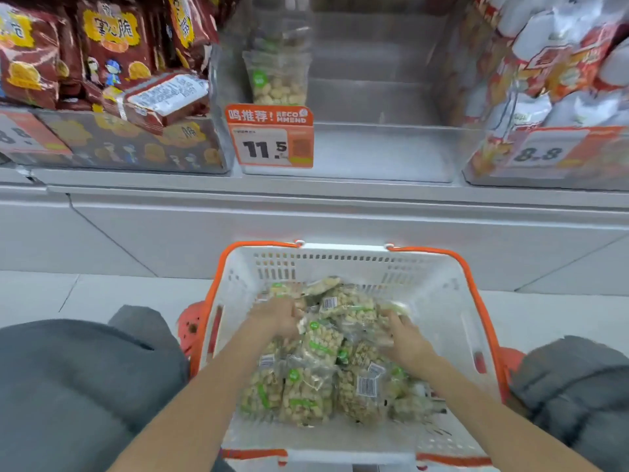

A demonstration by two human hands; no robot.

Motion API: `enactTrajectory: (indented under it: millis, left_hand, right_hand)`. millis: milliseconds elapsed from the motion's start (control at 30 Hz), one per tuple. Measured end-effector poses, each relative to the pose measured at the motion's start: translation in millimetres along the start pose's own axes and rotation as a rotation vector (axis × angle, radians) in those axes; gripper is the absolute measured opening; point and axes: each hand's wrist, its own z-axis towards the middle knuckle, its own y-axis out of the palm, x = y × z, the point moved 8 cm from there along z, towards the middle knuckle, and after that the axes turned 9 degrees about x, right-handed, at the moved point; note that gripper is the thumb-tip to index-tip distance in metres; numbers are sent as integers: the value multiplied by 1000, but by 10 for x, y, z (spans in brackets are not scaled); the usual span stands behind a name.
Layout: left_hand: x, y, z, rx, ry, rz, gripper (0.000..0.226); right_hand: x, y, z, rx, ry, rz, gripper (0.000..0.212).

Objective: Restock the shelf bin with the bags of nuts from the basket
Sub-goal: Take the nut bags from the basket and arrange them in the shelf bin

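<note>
A white basket with orange rim [442, 301] stands on the floor in front of me, holding several clear bags of nuts [306, 393] with green labels. Both my hands are down in the pile. My left hand [277, 318] grips bags at the far left of the heap. My right hand [405, 335] curls over bags on the right side. Above, the clear shelf bin [381, 155] holds a few bags of nuts [277, 80] standing at its back left; most of the bin floor is bare.
A price tag reading 11.5 [270, 137] hangs on the bin's front left. Red snack packs [112, 46] fill the bin to the left, white and red bags [561, 63] the one to the right. My grey-clad knees [68, 386] flank the basket.
</note>
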Motion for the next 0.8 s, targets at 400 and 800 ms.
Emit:
enactTrajectory:
  millis: [400, 800]
  left_hand:
    - [-183, 949, -61, -87, -61, -63, 93]
    - [22, -417, -212, 181, -46, -743, 38]
  right_hand:
    - [-58, 609, -273, -543, -16, 76, 47]
    - [-482, -1048, -187, -99, -52, 356, 54]
